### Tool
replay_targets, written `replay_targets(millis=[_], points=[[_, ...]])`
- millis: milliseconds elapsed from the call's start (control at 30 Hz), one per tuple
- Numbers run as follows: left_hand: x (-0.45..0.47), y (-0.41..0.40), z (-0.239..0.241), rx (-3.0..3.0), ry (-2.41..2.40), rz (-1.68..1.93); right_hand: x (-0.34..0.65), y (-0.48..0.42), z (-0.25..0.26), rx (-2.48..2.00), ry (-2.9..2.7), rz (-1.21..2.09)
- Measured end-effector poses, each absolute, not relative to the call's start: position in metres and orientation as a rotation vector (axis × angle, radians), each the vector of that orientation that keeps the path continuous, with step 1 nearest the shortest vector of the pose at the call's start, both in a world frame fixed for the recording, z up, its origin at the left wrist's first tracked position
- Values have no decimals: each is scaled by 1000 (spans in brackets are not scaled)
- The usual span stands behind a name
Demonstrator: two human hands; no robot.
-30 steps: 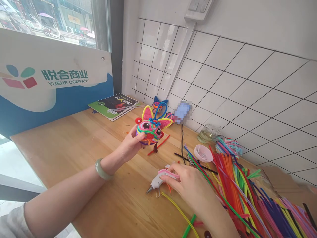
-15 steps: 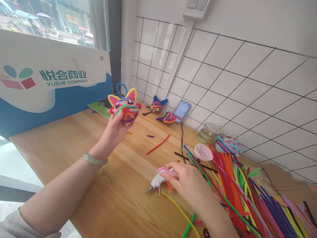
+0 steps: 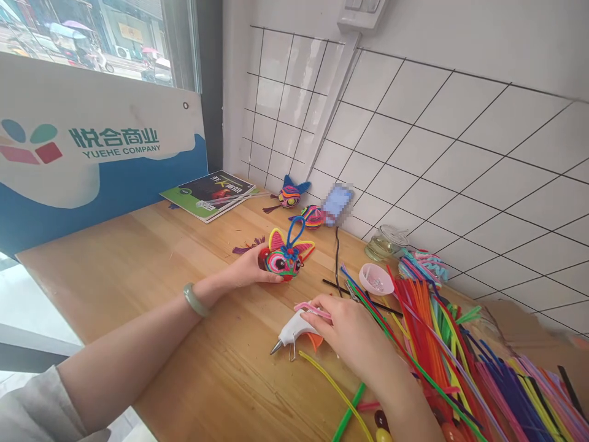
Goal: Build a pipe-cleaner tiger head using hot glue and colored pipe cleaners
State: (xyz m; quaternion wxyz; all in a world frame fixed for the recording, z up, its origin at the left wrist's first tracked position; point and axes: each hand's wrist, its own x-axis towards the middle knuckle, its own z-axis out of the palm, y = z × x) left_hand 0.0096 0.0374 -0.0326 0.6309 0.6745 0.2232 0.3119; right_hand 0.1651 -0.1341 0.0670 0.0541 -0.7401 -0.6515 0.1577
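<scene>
My left hand [image 3: 251, 270] is wrapped around the side of a colourful pipe-cleaner animal head [image 3: 281, 261]. It has yellow-edged pink ears, big eyes and a blue loop on top, and tilts toward me just above or on the table; I cannot tell which. A purple tassel [image 3: 248, 247] shows behind that hand. My right hand [image 3: 335, 319] pinches a short folded pink pipe cleaner [image 3: 313, 308]. Just under its fingers lies a white glue gun [image 3: 292, 330] with an orange trigger, its metal tip pointing left. Whether the fingers touch the gun is hidden.
Loose pipe cleaners [image 3: 426, 319] in many colours cover the right side. Along the wall stand a glass jar [image 3: 384, 242], a pink bowl [image 3: 376, 279] of small pieces, a phone [image 3: 338, 204] with a cable, and another animal head [image 3: 291, 194]. A booklet [image 3: 209, 195] lies at back left.
My left hand has lowered the animal head and moved it right, turning it so the eyes face me more. The booklet behind is uncovered. My right hand stays by the glue gun.
</scene>
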Motion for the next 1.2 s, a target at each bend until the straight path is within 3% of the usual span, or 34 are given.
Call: replay_targets(millis=[633,1000,1200], points=[[2,40,-30,1704,423,695,170,-129,50,-2148,-2135,296],[8,29,-33,1661,321,588,151,-117,30,-2336,-2400,-153],[7,24,-26,1697,341,621,151,-117,23,-2335,-2419,-191]])
